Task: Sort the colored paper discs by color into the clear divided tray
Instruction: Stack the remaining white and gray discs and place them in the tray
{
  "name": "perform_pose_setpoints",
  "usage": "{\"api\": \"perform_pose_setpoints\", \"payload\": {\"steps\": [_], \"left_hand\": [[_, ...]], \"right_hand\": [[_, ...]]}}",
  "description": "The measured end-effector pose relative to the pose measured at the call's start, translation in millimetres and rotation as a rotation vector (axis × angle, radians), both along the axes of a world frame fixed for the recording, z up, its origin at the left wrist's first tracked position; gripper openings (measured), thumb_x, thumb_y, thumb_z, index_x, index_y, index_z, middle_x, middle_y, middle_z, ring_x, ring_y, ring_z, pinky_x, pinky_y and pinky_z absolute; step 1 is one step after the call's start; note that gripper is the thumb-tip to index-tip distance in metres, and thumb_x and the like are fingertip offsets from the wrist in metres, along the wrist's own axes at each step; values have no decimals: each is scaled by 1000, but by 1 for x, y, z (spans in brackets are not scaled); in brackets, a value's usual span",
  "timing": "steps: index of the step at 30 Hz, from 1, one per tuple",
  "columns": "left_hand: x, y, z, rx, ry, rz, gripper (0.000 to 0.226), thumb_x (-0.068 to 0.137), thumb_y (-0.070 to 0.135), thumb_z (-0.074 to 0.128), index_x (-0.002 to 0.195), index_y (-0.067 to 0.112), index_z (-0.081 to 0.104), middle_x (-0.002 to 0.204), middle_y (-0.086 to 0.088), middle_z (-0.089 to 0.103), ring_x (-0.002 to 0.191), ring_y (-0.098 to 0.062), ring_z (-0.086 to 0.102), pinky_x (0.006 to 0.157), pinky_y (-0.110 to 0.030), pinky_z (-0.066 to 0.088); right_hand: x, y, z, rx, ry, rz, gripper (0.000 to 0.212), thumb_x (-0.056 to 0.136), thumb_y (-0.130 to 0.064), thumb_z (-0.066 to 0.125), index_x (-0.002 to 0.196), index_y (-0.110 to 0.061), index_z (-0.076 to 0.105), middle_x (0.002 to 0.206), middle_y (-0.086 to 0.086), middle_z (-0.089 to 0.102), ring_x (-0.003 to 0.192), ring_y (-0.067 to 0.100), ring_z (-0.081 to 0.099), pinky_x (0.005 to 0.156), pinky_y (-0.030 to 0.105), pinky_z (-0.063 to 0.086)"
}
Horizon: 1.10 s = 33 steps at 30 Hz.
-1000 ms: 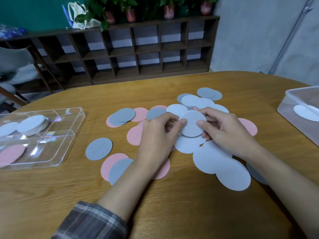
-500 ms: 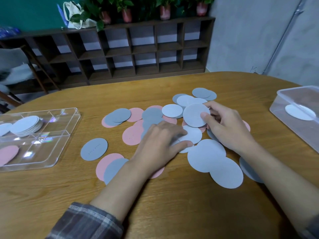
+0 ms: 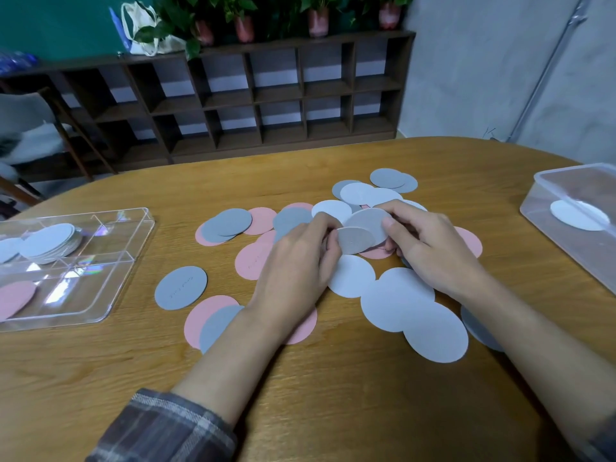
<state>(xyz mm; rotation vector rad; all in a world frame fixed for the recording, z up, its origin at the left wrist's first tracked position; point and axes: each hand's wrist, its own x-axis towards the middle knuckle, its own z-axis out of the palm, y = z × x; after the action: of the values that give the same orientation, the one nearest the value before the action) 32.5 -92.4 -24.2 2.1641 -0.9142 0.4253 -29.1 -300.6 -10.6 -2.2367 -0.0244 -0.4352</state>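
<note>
Pink, grey and pale blue-white paper discs lie scattered across the middle of the wooden table (image 3: 333, 395). My left hand (image 3: 296, 271) pinches a pale disc (image 3: 355, 241) lifted off the pile. My right hand (image 3: 430, 248) holds another pale disc (image 3: 368, 220), which overlaps the first from behind. The clear divided tray (image 3: 110, 281) sits at the left; a stack of pale discs (image 3: 50, 243) fills a far compartment and a pink disc (image 3: 15, 298) lies in a near one.
A clear plastic box (image 3: 580, 261) with a white disc inside stands at the right table edge. A single grey disc (image 3: 181, 287) lies between tray and pile. Dark shelving and a chair stand beyond the table.
My left hand lifted a pale disc off the table and brought it up to the disc in my right hand, which came down toward the left hand.
</note>
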Motion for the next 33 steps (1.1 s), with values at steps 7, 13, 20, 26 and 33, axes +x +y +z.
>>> {"api": "perform_pose_setpoints", "payload": {"steps": [7, 13, 20, 26, 33], "left_hand": [[-1, -2, 1, -157, 150, 43, 5, 97, 20, 68, 99, 15, 68, 90, 9, 73, 82, -7, 71, 69, -24, 56], [0, -1, 1, -120, 171, 68, 16, 95, 30, 73, 105, 20, 68, 87, 11, 74, 80, -4, 70, 71, -27, 57], [5, 9, 1, 286, 194, -91, 49, 84, 60, 76, 122, 30, 71, 111, 18, 53, 109, -6, 50, 93, -30, 48], [5, 13, 4, 282, 239, -120, 46, 81, 55, 82, 119, 31, 73, 112, 17, 55, 107, -5, 49, 87, -20, 43], [2, 11, 13, -220, 443, -46, 11, 88, 15, 82, 94, 21, 76, 78, 3, 67, 65, -4, 55, 57, -17, 49]], "right_hand": [[-4, 6, 1, 12, 48, 93, 25, 107, -28, 49, 125, -28, 68, 85, -12, 70, 81, 6, 68, 70, 17, 50], [-1, 6, -3, -90, 19, 50, 19, 103, -25, 59, 120, -28, 68, 78, 5, 66, 73, 23, 62, 67, 38, 51], [4, -9, -7, -94, -29, -55, 19, 104, -24, 56, 118, -31, 66, 79, 0, 65, 73, 17, 59, 69, 43, 50], [3, -9, -7, -85, -4, -66, 25, 104, -25, 55, 127, -33, 63, 89, 3, 71, 81, 22, 63, 73, 47, 53], [3, -6, -6, -3, 35, -13, 29, 106, -20, 51, 129, -31, 66, 78, -20, 66, 76, 6, 63, 68, 28, 48]]}}
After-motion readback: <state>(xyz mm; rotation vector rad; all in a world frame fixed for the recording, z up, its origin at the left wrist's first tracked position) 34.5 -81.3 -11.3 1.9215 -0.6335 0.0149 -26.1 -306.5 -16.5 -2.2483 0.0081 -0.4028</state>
